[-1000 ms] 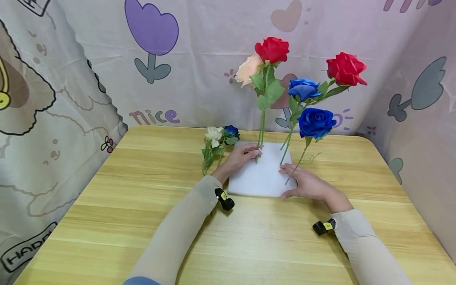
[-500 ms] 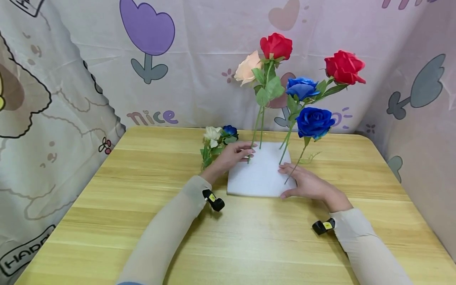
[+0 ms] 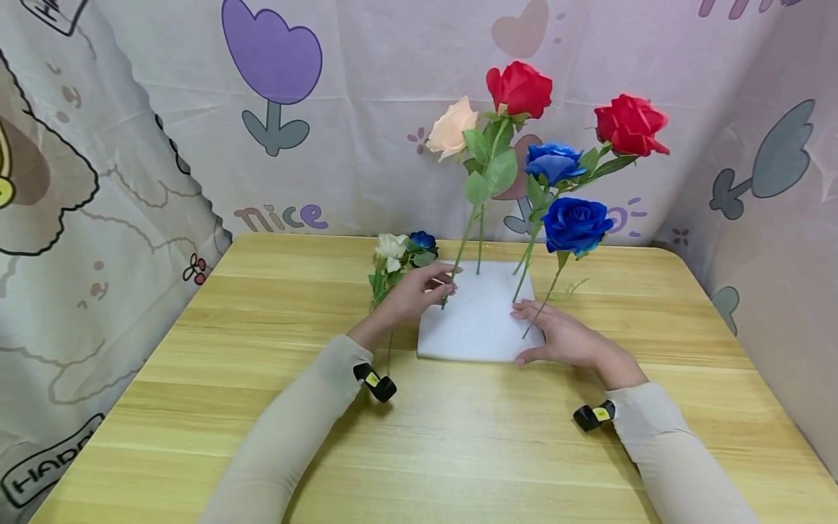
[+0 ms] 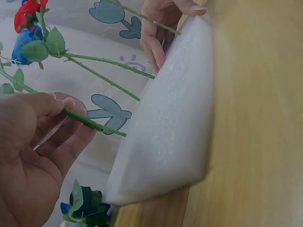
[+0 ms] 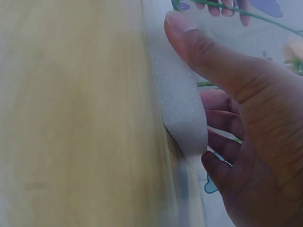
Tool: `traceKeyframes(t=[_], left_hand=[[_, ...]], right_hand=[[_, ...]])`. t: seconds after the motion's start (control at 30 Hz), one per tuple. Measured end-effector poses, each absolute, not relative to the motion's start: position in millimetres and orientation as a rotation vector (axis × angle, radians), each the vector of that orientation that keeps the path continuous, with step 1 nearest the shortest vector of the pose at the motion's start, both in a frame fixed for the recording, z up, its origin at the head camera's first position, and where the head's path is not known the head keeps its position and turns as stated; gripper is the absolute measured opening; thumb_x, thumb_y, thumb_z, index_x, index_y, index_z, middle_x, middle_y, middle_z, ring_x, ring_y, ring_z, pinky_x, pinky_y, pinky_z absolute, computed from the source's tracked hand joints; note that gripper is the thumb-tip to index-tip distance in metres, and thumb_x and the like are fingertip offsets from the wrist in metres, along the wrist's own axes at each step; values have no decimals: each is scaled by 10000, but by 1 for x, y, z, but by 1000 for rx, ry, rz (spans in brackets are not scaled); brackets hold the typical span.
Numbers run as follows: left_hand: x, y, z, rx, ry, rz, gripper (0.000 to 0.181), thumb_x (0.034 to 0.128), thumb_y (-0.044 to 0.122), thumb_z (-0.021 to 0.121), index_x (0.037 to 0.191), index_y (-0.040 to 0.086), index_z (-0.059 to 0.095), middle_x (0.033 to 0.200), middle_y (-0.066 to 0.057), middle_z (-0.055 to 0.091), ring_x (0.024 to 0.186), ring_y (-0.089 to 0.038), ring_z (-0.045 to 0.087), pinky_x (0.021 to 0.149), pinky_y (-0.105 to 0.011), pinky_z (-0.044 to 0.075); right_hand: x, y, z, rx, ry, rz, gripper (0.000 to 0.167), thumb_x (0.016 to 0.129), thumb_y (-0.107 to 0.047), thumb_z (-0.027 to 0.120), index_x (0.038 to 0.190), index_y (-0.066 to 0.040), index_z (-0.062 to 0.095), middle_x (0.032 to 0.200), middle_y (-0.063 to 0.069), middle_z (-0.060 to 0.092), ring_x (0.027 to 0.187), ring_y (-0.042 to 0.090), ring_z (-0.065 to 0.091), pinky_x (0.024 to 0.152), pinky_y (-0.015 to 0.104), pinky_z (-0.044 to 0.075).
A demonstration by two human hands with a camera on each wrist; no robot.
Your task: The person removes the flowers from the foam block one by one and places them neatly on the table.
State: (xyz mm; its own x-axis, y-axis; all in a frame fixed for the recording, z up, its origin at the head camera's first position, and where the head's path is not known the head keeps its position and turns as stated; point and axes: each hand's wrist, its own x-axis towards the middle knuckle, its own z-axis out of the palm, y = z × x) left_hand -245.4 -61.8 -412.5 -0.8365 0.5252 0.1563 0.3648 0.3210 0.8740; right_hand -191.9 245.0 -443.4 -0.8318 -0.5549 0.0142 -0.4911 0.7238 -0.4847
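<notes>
My left hand (image 3: 419, 292) pinches the green stem of a red rose (image 3: 519, 89), its bloom leaning right. The stem's lower end is over the left part of a white foam block (image 3: 474, 327); whether it touches cannot be told. A peach rose (image 3: 452, 129) stands behind, its stem meeting the block near the back. My right hand (image 3: 572, 336) holds the block's front right corner, thumb on the front side and fingers on top. Two blue roses (image 3: 576, 225) and a second red rose (image 3: 631, 125) rise from the block's right part. In the left wrist view, several stems meet the foam (image 4: 163, 123).
A white flower (image 3: 392, 247) and a dark blue flower (image 3: 423, 240) with leaves lie left of the block, partly behind my left hand. The wooden table (image 3: 497, 444) ends at a printed cloth backdrop (image 3: 393, 167).
My left hand has moved left and slightly toward me with the stem's lower end, while the red bloom has swung right. My right hand stays at the block.
</notes>
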Motion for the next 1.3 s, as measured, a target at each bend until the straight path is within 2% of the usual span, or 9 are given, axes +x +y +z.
traceKeyframes(t=[0.37, 0.53, 0.8, 1.0, 1.1, 1.3], left_hand=[[-226, -86, -407, 788, 2398, 1566, 335, 999, 52, 554, 1333, 31, 573, 1105, -204, 649, 1014, -346, 647, 762, -318, 586], [-218, -97, -407, 802, 2408, 1563, 314, 991, 38, 557, 1303, 13, 585, 1069, -182, 654, 1002, -349, 644, 750, -300, 584], [-204, -120, -406, 801, 2434, 1579, 305, 971, 20, 570, 1275, 26, 599, 1078, -224, 656, 1004, -319, 639, 758, -302, 581], [-193, -134, -404, 744, 2370, 1647, 264, 976, 9, 571, 1236, -22, 596, 1096, -277, 634, 998, -420, 623, 749, -336, 589], [-187, -142, -405, 710, 2364, 1655, 238, 975, 16, 576, 1207, -35, 587, 1081, -260, 634, 993, -451, 608, 750, -351, 588], [-176, -153, -405, 604, 2378, 1696, 183, 984, 97, 598, 1150, 18, 592, 1057, -198, 643, 973, -432, 610, 766, -379, 587]], right_hand=[[-192, 245, -446, -872, 2803, -725, 937, 686, -537, 828, 1388, 2, 519, 1508, 147, 395, 1418, 394, 256, 1136, 564, 225], [-192, 246, -445, -864, 2799, -721, 931, 693, -530, 832, 1390, 2, 518, 1509, 141, 397, 1421, 383, 256, 1142, 553, 224], [-192, 246, -445, -880, 2799, -724, 944, 687, -535, 830, 1389, 11, 515, 1505, 163, 395, 1414, 409, 257, 1132, 571, 229], [-192, 245, -444, -853, 2789, -724, 931, 691, -512, 842, 1396, -2, 512, 1514, 142, 389, 1423, 382, 251, 1143, 553, 221], [-192, 244, -443, -850, 2783, -729, 929, 692, -510, 841, 1397, -3, 510, 1515, 142, 387, 1424, 383, 248, 1142, 555, 219], [-191, 245, -443, -846, 2782, -738, 937, 691, -527, 832, 1397, -2, 510, 1514, 148, 385, 1425, 389, 241, 1141, 558, 221]])
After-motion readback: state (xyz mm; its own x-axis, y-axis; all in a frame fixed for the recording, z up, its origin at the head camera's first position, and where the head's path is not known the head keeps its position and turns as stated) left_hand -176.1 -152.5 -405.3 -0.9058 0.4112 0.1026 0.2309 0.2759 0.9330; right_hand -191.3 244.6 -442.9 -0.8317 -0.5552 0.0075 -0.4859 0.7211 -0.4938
